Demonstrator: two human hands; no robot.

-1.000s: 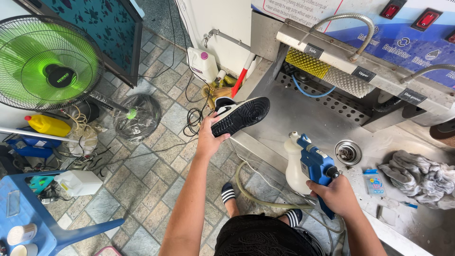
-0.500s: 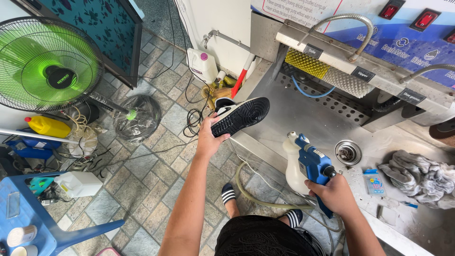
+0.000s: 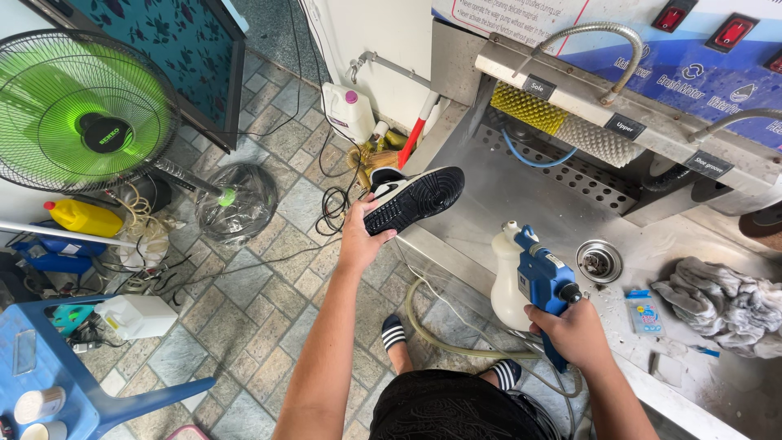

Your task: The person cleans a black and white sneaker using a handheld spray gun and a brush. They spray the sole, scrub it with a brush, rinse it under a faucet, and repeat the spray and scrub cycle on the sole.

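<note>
Left hand [image 3: 357,243]: grip closed on sneaker [image 3: 411,198], held sole-up left of the steel sink [image 3: 521,187].
Sneaker: light, semi-stiff; hold midsole.
Right hand [image 3: 577,332]: grip closed on blue spray gun [image 3: 544,277]; likely wet, slippery.

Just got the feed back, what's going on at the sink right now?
A person stands at a steel sink with rotating brushes mounted along its back. The left hand holds a black-and-white shoe up at the sink's edge, sole facing the camera. The right hand grips a blue spray gun with a white bottle attached, its nozzle pointing roughly toward the shoe. A grey rag lies on the counter to the right, by the drain.
</note>
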